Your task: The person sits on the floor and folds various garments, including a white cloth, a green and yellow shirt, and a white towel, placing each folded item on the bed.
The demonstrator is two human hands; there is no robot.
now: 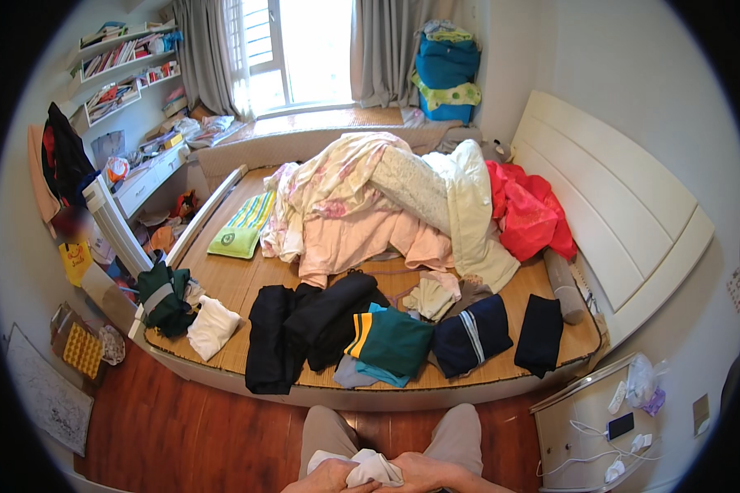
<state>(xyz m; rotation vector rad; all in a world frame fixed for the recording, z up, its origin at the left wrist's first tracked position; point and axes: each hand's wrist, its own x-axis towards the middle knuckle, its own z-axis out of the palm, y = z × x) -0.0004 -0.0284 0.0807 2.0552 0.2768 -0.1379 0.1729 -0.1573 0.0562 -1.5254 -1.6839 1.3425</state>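
Both of my hands are together at the bottom edge, over my lap. My left hand [332,477] and my right hand [420,469] grip a bunched white cloth [375,471], whose exact kind I cannot tell. In front of my knees, folded clothes line the near edge of the bed: black trousers [270,345], a dark green garment with yellow stripes [398,340], a navy garment with pale stripes [468,336] and a folded black garment [538,333]. A white garment [213,326] and a crumpled dark green garment [165,302] lie at the left corner.
Floral bedding [339,175], a cream quilt [472,215] and a red cloth [527,209] are heaped mid-bed. The white headboard [616,197] stands right. A nightstand [567,425] holds a phone [620,426] and white cables. Reddish wooden floor [191,413] runs before the bed.
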